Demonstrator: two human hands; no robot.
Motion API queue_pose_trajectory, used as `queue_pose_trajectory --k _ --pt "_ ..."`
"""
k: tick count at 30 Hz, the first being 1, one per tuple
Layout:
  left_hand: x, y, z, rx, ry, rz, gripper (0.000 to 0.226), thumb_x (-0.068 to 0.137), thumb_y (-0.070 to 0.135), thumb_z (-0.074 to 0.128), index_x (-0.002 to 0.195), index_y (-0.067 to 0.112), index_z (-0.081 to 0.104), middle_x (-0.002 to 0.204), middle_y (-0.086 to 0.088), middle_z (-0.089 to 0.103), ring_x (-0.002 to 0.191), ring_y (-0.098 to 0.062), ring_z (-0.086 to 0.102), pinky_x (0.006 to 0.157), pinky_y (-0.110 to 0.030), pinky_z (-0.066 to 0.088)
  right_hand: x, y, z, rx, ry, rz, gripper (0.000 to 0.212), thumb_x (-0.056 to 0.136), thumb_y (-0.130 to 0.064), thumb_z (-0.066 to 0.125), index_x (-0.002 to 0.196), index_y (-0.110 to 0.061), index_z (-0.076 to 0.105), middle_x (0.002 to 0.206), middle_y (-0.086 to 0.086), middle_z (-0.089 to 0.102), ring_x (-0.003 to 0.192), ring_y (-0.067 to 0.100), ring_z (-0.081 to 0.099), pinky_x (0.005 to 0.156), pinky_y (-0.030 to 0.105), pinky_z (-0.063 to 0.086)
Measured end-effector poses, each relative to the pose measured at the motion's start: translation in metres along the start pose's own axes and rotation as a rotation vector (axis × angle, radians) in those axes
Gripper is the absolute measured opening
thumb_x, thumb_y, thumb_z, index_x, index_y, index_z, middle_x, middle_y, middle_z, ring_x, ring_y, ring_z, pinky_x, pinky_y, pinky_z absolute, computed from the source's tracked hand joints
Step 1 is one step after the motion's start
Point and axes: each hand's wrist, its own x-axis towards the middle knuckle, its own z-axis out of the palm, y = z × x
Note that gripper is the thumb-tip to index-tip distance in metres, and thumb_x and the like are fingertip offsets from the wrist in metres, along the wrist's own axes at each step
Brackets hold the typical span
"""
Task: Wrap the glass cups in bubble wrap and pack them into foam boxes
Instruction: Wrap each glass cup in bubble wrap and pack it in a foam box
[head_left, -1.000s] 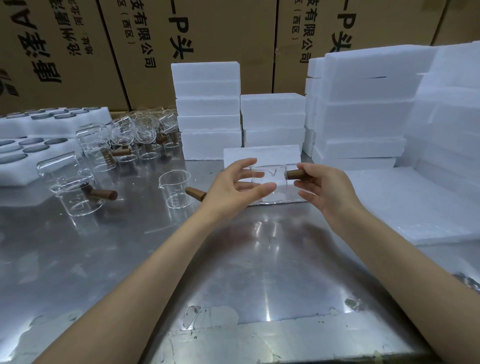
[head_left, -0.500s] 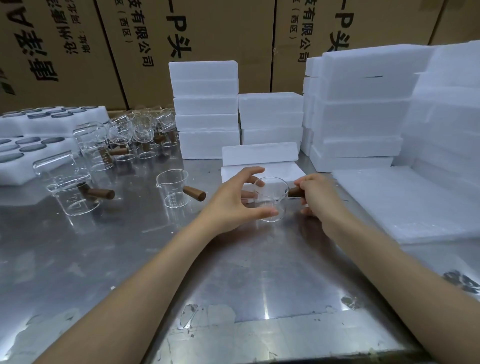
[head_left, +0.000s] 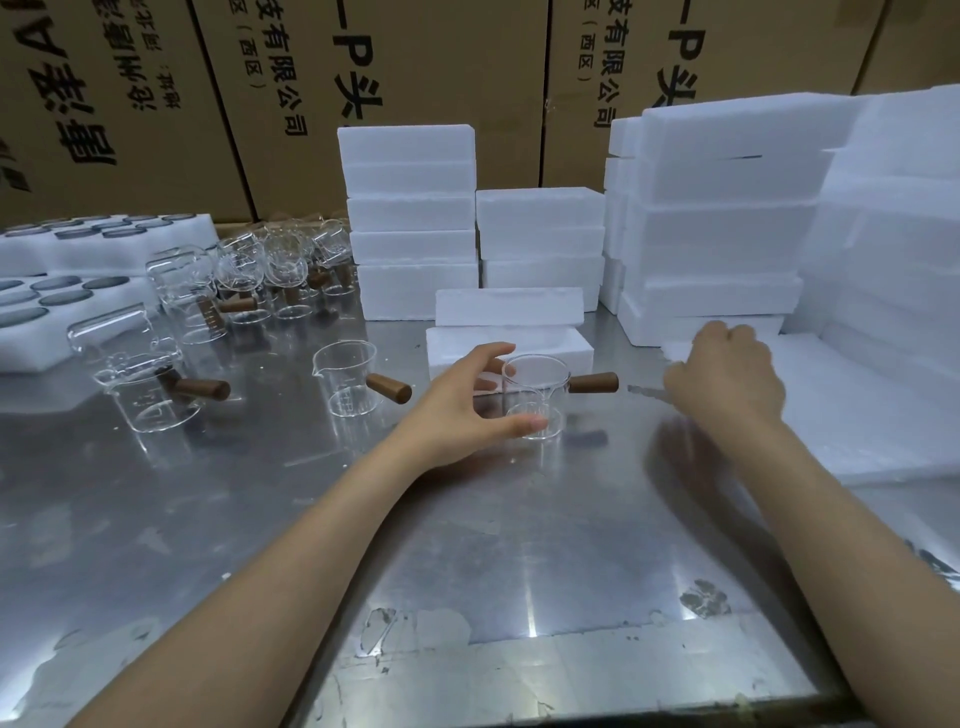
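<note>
A clear glass cup (head_left: 535, 400) with a brown wooden handle (head_left: 593, 383) pointing right stands on the metal table (head_left: 467, 545). My left hand (head_left: 462, 405) curls round it, thumb at its front base and fingers behind it. My right hand (head_left: 727, 379) is to the right, off the handle, its fingers curled down at the near corner of a stack of white wrap sheets (head_left: 857, 415); whether they pinch a sheet is hidden. Just behind the cup lies an open foam box (head_left: 576, 348) with its lid (head_left: 509, 306) behind it.
Stacks of white foam boxes (head_left: 410, 218) (head_left: 717, 234) line the back and right. More handled glass cups (head_left: 345, 379) (head_left: 150, 395) and a cluster (head_left: 270, 270) stand at left, beside foam trays with round holes (head_left: 62, 291). Cardboard cartons (head_left: 415, 62) form the back wall.
The cup came down from mid-air onto the table. My right hand let go of its wooden handle and moved right to the wrap sheets; my left hand stayed around the cup.
</note>
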Motion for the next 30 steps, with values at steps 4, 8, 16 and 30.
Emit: queue_pose_trajectory --k 4,8,16,30 --pt "0.001 0.001 -0.002 -0.028 0.035 -0.023 0.089 0.053 0.070 0.073 0.131 0.039 0.044 0.120 0.013 0.057 0.109 0.001 0.054 0.082 -0.009 0.042 0.008 0.015 -0.004 -0.128 -0.149 0.118 0.028 0.089 -0.013 0.054 0.114 -0.002 0.050 0.125 0.019 0.044 0.112 0.036 0.043 0.079 0.036 0.034" --pt "0.001 0.005 -0.003 -0.029 0.098 -0.024 0.085 0.054 0.078 0.063 0.128 0.037 0.050 0.111 0.016 0.059 0.101 0.000 0.058 0.081 -0.012 0.043 0.014 0.019 -0.006 -0.088 -0.076 0.109 0.009 0.089 -0.011 0.053 0.094 -0.004 0.057 0.114 0.018 0.054 0.087 0.033 0.048 0.070 0.032 0.036" --pt "-0.001 0.017 -0.006 -0.052 0.236 0.017 0.066 0.062 0.075 0.056 0.116 0.037 0.057 0.097 0.018 0.064 0.082 -0.006 0.055 0.070 -0.006 0.038 0.010 0.009 -0.014 0.110 0.288 -0.024 0.026 0.095 -0.019 0.047 0.095 -0.006 0.069 0.100 0.017 0.063 0.079 0.034 0.054 0.063 0.034 0.039" --pt "-0.002 0.044 0.003 -0.295 0.192 0.083 0.042 0.082 0.068 0.047 0.104 0.037 0.066 0.100 0.022 0.070 0.103 0.009 0.059 0.088 -0.009 0.043 -0.055 -0.059 -0.003 0.274 0.624 -1.067 0.017 0.088 -0.019 0.064 0.075 -0.011 0.071 0.059 0.001 0.057 0.053 0.022 0.056 0.039 0.028 0.036"
